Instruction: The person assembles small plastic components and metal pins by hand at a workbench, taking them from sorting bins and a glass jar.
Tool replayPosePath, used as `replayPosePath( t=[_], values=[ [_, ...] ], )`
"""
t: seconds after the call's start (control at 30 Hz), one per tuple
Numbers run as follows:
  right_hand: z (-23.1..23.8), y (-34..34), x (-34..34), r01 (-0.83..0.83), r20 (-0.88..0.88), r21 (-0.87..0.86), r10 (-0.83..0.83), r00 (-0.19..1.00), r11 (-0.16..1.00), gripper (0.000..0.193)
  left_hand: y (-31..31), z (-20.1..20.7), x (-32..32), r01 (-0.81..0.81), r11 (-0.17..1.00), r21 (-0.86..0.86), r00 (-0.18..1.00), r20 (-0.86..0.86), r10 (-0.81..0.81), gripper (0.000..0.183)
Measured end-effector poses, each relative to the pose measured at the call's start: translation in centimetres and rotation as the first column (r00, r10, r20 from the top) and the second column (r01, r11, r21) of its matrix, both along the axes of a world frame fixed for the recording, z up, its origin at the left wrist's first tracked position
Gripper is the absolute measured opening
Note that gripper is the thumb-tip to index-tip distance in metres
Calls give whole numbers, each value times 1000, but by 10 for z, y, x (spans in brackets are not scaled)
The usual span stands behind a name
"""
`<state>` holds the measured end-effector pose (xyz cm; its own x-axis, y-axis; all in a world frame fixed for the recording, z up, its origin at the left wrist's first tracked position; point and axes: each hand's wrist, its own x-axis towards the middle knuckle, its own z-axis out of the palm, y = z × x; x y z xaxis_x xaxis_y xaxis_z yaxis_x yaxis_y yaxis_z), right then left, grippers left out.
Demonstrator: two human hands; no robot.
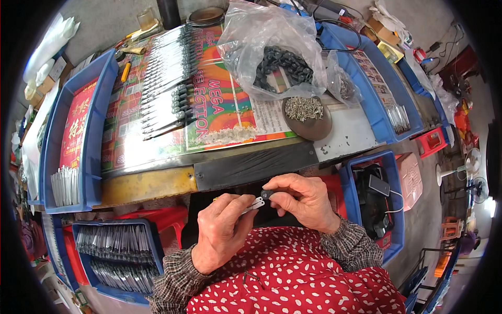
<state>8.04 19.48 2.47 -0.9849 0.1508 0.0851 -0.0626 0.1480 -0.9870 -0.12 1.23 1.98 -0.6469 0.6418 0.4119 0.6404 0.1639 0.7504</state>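
In front of my apron, my left hand (222, 225) pinches a flat silver metal strip (254, 204) with small holes near its end. Close to that end, the thumb and fingers of my right hand (307, 201) hold a small black rounded part (267, 195). The two pieces nearly meet; whether they touch I cannot tell. On the table ahead lies a long row of thin metal strips (167, 68), and several at its near end carry black ends (180, 99). A clear plastic bag (238, 39) holds many black parts (282, 68). Small metal pins (303, 108) fill a round dish (314, 128).
Blue trays (97, 131) flank the table on both sides, one with metal strips (65, 186). Lower left, a blue crate (117, 261) holds black-ended pieces. A blue bin (355, 204) with a black bag stands at my right. The wooden table edge (151, 186) lies just beyond my hands.
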Motion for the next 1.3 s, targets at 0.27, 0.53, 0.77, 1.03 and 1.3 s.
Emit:
replayPosePath(
  t=[0.27, 0.53, 0.77, 1.03, 1.3],
  values=[
    [-1, 3, -2, -10, 68, -68, 15, 998, 998, 17, 0, -4, 1, -3, 1000, 7, 998, -58, 3, 28],
    [-6, 0, -5, -68, 115, -188, 91, 989, 980, 13, 0, -6, 3, 38, 999, 1, 997, -64, -38, 29],
    [-9, 2, -4, -97, 170, -230, 138, 976, 968, 13, 0, -10, 3, 35, 999, -14, 999, -27, -35, 29],
    [-14, 4, 1, -133, 151, -184, 162, 975, 974, 16, 0, -18, 5, 20, 1000, 4, 1000, -9, -20, 26],
    [-18, 1, 3, -133, 119, -150, 151, 981, 980, 15, -1, -22, 11, -26, 999, 19, 999, -24, 27, 27]
  ],
)
